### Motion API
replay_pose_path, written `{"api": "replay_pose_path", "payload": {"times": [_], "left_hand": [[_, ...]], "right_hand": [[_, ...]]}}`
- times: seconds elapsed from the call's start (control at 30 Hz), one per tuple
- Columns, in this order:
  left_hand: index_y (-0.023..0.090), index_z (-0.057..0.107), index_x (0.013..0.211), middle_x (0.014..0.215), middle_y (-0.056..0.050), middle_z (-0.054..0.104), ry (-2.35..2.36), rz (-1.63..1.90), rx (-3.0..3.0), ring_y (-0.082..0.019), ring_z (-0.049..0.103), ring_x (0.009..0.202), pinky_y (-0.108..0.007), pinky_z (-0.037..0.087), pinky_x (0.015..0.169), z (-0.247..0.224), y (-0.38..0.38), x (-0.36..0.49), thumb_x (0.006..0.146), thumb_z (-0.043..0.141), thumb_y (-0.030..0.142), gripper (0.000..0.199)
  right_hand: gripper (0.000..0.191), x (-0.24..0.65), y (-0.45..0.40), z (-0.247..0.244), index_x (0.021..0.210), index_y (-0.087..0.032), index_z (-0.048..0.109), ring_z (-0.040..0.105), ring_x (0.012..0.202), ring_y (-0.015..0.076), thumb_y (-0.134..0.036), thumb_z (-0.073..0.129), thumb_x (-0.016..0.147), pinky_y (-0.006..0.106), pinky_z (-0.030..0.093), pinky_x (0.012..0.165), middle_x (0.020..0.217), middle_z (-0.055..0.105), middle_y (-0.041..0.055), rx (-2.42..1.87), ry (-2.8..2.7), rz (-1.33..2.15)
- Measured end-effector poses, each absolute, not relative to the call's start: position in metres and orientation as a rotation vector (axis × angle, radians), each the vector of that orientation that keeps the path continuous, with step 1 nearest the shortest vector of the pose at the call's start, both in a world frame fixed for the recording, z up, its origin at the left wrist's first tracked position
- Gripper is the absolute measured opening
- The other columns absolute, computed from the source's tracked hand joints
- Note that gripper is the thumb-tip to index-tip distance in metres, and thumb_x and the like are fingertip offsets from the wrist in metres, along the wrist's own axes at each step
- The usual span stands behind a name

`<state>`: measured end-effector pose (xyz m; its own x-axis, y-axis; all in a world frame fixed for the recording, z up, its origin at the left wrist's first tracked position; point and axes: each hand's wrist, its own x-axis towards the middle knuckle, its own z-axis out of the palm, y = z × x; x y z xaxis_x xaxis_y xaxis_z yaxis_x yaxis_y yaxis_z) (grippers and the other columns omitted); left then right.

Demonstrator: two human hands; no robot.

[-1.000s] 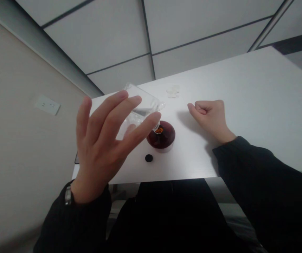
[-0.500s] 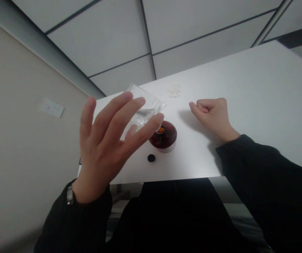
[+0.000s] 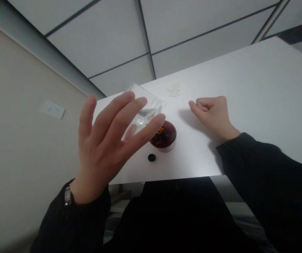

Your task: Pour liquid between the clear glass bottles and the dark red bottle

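My left hand (image 3: 105,140) grips a clear, boxy plastic container (image 3: 151,100) between thumb and fingers. The container is tilted, its right end just above a dark red, dome-topped round vessel (image 3: 168,135) with a pale base. An orange patch shows on the vessel's top beside my index finger, which hides part of it. Whether the two touch I cannot tell. On the table in front of the vessel lies a small black round disc (image 3: 151,157). To the right, my right hand (image 3: 211,112) is curled into a fist over the table, with nothing visible in it.
The white table (image 3: 245,80) runs off to the right. Several small pale pieces (image 3: 174,90) lie near its far edge. Light panels (image 3: 100,42) stand behind it, and a wall with a socket plate (image 3: 54,109) is at the left.
My left hand and the clear container have shifted very slightly to the right over the vessel, covering a little more of the orange patch. The right fist stays in place.
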<state>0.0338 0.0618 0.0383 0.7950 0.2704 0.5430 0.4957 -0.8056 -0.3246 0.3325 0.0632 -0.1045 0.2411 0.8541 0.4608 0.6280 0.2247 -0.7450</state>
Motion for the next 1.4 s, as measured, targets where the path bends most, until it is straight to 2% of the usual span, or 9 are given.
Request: {"api": "replay_pose_path", "payload": {"times": [0.2,0.33,0.53,0.63,0.73,0.83,1.0,1.2,1.4], "left_hand": [[0.054,0.048,0.157,0.151,0.007,0.068,-0.555,-0.643,-2.506,-0.025,0.065,0.144,-0.069,0.036,0.133,0.041,0.062,0.034,0.092,0.072,0.001,0.087],[0.054,0.049,0.156,0.153,0.009,0.067,-0.541,-0.611,-2.487,-0.023,0.064,0.144,-0.066,0.037,0.133,0.042,0.063,0.035,0.092,0.075,0.003,0.086],[0.036,0.064,0.146,0.148,0.000,0.071,-0.376,-0.574,-2.364,-0.021,0.068,0.139,-0.056,0.045,0.130,0.044,0.067,0.036,0.098,0.075,0.011,0.055],[0.036,0.065,0.142,0.145,0.001,0.073,-0.366,-0.573,-2.340,-0.019,0.070,0.136,-0.055,0.049,0.127,0.045,0.068,0.037,0.101,0.074,0.015,0.047],[0.037,0.065,0.142,0.146,0.001,0.073,-0.372,-0.560,-2.364,-0.020,0.070,0.137,-0.056,0.048,0.128,0.046,0.067,0.037,0.101,0.073,0.015,0.047],[0.033,0.066,0.144,0.144,-0.003,0.073,-0.329,-0.559,-2.353,-0.021,0.070,0.137,-0.052,0.046,0.130,0.047,0.067,0.037,0.098,0.077,0.015,0.051],[0.034,0.066,0.144,0.143,-0.001,0.073,-0.327,-0.538,-2.309,-0.020,0.071,0.135,-0.048,0.052,0.123,0.049,0.066,0.038,0.099,0.077,0.016,0.050],[0.033,0.067,0.142,0.140,0.000,0.076,-0.329,-0.511,-2.330,-0.020,0.072,0.132,-0.045,0.054,0.120,0.053,0.062,0.041,0.099,0.077,0.015,0.048],[0.034,0.064,0.145,0.148,0.001,0.072,-0.372,-0.462,-2.382,-0.019,0.070,0.137,-0.048,0.048,0.127,0.054,0.059,0.040,0.105,0.068,0.014,0.045]], "right_hand": [[0.062,0.333,0.064,-0.104,0.059,-0.023,0.018,0.018,0.057,0.0112,-0.046,0.064,0.092,0.032,0.023,0.058,0.054,0.016,-0.0049,-1.491,-1.462,0.297],[0.061,0.332,0.064,-0.103,0.059,-0.023,0.018,0.017,0.056,0.0112,-0.046,0.063,0.093,0.032,0.022,0.058,0.054,0.016,-0.0049,-1.487,-1.461,0.280],[0.060,0.332,0.063,-0.102,0.059,-0.023,0.018,0.018,0.055,0.0110,-0.043,0.063,0.093,0.033,0.022,0.057,0.054,0.016,-0.0051,-1.464,-1.474,0.274],[0.061,0.332,0.063,-0.102,0.060,-0.024,0.018,0.017,0.055,0.0110,-0.044,0.064,0.093,0.033,0.022,0.057,0.055,0.016,-0.0054,-1.455,-1.466,0.277],[0.061,0.332,0.063,-0.102,0.060,-0.024,0.018,0.017,0.056,0.0111,-0.044,0.064,0.095,0.033,0.023,0.058,0.055,0.016,-0.0055,-1.451,-1.470,0.282],[0.060,0.332,0.063,-0.102,0.060,-0.024,0.018,0.017,0.056,0.0112,-0.042,0.063,0.095,0.033,0.023,0.058,0.055,0.016,-0.0053,-1.462,-1.483,0.270],[0.061,0.333,0.063,-0.103,0.061,-0.024,0.017,0.017,0.056,0.0113,-0.043,0.062,0.096,0.032,0.023,0.058,0.056,0.016,-0.0055,-1.460,-1.496,0.265],[0.060,0.332,0.063,-0.101,0.061,-0.024,0.017,0.017,0.056,0.0114,-0.042,0.061,0.097,0.032,0.025,0.058,0.055,0.016,-0.0058,-1.454,-1.496,0.271],[0.061,0.333,0.063,-0.101,0.061,-0.024,0.017,0.018,0.056,0.0117,-0.043,0.062,0.097,0.032,0.026,0.057,0.055,0.016,-0.0054,-1.481,-1.500,0.260]]}}
